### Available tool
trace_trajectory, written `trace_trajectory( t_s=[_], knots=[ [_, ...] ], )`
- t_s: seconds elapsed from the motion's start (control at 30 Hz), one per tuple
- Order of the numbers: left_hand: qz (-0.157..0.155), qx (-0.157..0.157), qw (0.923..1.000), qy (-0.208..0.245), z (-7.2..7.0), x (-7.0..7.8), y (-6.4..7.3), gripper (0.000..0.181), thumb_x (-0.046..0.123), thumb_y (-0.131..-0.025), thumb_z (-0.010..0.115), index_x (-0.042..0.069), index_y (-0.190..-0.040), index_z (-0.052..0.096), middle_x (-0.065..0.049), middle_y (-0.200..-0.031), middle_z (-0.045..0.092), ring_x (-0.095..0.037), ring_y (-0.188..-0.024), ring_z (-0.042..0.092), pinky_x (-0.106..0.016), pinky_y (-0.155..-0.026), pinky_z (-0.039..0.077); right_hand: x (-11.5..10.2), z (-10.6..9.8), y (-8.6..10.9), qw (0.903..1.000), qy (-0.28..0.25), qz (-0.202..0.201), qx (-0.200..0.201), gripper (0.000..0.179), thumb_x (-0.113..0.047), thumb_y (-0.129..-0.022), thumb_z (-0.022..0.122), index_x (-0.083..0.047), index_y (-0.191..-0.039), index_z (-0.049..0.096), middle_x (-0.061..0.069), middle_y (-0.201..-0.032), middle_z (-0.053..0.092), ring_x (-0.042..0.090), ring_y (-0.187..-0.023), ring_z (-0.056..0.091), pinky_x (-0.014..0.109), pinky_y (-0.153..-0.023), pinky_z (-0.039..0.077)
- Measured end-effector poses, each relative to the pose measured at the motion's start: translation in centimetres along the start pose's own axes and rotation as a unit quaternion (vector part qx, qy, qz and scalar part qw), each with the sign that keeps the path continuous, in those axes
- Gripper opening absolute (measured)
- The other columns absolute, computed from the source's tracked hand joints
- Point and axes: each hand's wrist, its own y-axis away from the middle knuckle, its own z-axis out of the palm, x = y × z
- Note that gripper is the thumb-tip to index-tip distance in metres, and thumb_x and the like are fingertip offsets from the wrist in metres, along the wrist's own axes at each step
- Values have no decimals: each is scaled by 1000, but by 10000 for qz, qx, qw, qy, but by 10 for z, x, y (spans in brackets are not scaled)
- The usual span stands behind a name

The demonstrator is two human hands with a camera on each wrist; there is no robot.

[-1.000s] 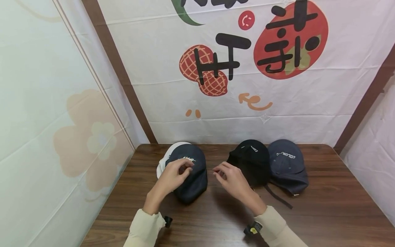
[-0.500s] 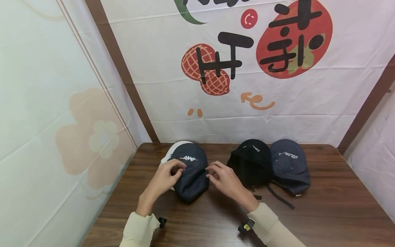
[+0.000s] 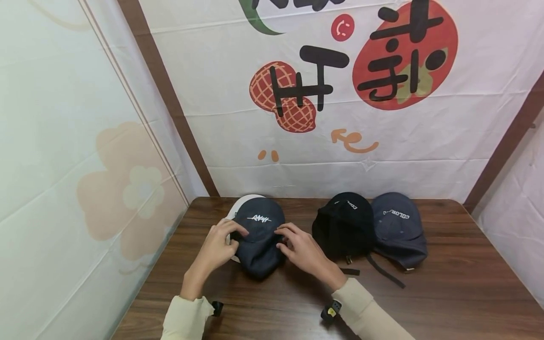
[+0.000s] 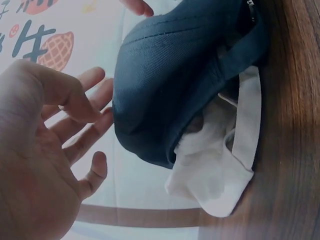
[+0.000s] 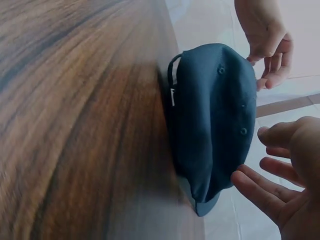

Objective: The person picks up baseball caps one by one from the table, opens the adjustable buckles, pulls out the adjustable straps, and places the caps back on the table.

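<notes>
A navy baseball cap [image 3: 260, 231] with white lettering sits on top of a white cap [image 3: 235, 209] at the left of the table. My left hand [image 3: 217, 245] is at the navy cap's left side, fingers loosely bent. In the left wrist view its fingertips [image 4: 104, 119] come close to the cap; contact is unclear. On the cap's other side is my right hand [image 3: 302, 250], fingers slightly curved around nothing. The right wrist view has a fingertip [image 5: 241, 176] that appears to touch the navy cap's crown. The white cap's strap [image 4: 248, 117] shows beneath the navy one.
A black cap [image 3: 343, 226] lies to the right, overlapping a grey-blue cap [image 3: 397, 226] with "COLOR" lettering. Dark straps [image 3: 384, 270] trail from them over the wooden table [image 3: 459, 293]. A printed white cloth wall [image 3: 408, 141] rises behind the table's far edge.
Both hands have shifted left, so the right hand is now beside the navy cap and the left hand at its left side. The caps stay in place.
</notes>
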Motion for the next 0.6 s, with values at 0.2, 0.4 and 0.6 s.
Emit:
trace_trajectory(
  t_s=[0.2,0.4,0.6],
  knots=[
    [-135,-303,9994,-117,3,-4,2,39,-10,-80,66,21,-98,80,6,-108,74,-22,-119,60,-47,-98,40,1,7,-1,9995,101,-177,-252,48,-24,-103,74,-13,-148,63,4,-153,59,13,-103,72,29,-77,58],
    [-194,-426,9985,-290,6,-6,4,32,-5,-83,69,23,-96,79,4,-109,73,-25,-122,60,-54,-102,42,3,11,2,9963,402,-389,-650,53,-30,-105,70,-18,-155,57,3,-159,55,21,-133,65,41,-99,60],
    [-48,-422,9990,-126,9,-8,4,22,-2,-88,76,19,-93,79,3,-104,72,-26,-119,61,-58,-112,45,4,17,2,9953,574,-511,-592,35,-27,-105,70,-20,-139,70,-2,-137,64,12,-113,69,32,-91,60]
  ],
)
